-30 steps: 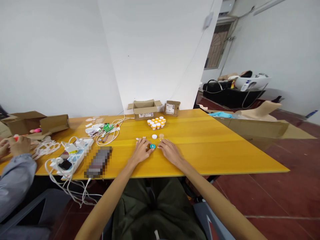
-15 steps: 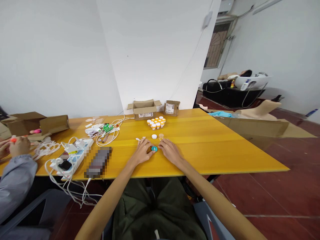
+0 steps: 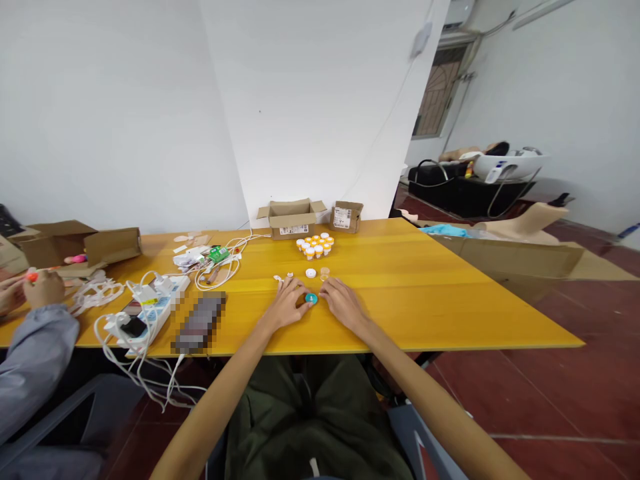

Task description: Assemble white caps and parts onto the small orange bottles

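Observation:
My left hand (image 3: 290, 303) rests on the table, its thumb and forefinger closed on the edge of a small round teal disc (image 3: 311, 299) with a pale mark at its centre. Just right of the disc is my right hand (image 3: 344, 303); its fingers are bent and drawn together, and whatever lies under the fingertips is hidden. Beyond the hands sit a round white lid (image 3: 311, 273) and a small clear cup (image 3: 325, 272). Two little white pieces, one with a face-like pattern (image 3: 290, 275), lie past my left fingertips.
Several white-and-orange capped jars (image 3: 315, 245) stand grouped before an open carton (image 3: 291, 220) and a smaller box (image 3: 346, 217). A phone (image 3: 201, 321), a power strip (image 3: 160, 310) and tangled white cables occupy the left. Another person's hand (image 3: 44, 288) holds something orange there.
The view has shifted slightly, so everything sits a little to the right. Both my hands and the teal disc keep nearly the same position on the table.

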`<state>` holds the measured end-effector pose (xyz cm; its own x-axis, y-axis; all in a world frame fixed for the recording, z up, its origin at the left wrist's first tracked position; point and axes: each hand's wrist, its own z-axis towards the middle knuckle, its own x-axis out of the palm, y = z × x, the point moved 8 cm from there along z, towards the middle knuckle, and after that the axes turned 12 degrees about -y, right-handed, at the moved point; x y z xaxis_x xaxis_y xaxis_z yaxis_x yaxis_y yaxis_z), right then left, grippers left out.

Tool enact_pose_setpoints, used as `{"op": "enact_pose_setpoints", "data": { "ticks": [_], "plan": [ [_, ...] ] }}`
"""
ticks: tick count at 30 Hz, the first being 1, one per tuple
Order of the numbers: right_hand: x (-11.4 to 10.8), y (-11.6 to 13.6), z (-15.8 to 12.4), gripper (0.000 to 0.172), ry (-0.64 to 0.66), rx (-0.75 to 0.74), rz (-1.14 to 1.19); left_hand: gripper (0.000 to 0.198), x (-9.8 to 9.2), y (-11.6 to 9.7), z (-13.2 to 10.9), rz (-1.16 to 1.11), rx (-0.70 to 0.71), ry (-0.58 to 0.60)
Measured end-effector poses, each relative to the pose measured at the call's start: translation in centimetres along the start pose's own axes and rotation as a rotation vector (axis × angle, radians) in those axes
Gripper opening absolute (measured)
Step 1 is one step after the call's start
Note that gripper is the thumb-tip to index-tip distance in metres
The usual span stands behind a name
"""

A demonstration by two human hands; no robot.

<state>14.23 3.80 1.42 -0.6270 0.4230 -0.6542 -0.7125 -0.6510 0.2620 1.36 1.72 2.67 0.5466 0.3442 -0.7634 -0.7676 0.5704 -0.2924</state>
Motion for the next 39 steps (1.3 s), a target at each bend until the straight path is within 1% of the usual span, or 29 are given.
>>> {"op": "enact_pose_setpoints", "data": {
  "ticks": [4, 11, 17, 21, 32, 39],
  "plan": [
    [-0.2, -0.1, 0.0, 0.022, -0.027, 0.011, 0.053, 0.016, 0.0, 0.1, 0.0, 0.007, -0.009, -0.002],
    [-0.8, 0.7, 0.2, 0.020, -0.078, -0.006, 0.229, 0.016, 0.1, 0.0, -0.1, -0.008, 0.008, -0.004],
    [-1.1, 1.5, 0.3, 0.020, -0.064, -0.040, 0.308, 0.018, 0.1, 0.0, -0.1, 0.007, 0.016, -0.012],
    [-1.2, 1.8, 0.3, 0.018, -0.043, -0.050, 0.332, 0.019, 0.1, -0.2, -0.1, 0.010, 0.037, -0.015],
    [-0.8, 1.9, 0.2, 0.019, -0.021, -0.064, 0.335, 0.016, 0.3, -0.2, -0.1, 0.016, 0.031, 0.013],
    [-0.7, 1.6, 0.2, 0.018, -0.003, -0.037, 0.335, 0.015, 0.2, -0.3, -0.1, 0.005, 0.043, -0.001]
  ]
}}
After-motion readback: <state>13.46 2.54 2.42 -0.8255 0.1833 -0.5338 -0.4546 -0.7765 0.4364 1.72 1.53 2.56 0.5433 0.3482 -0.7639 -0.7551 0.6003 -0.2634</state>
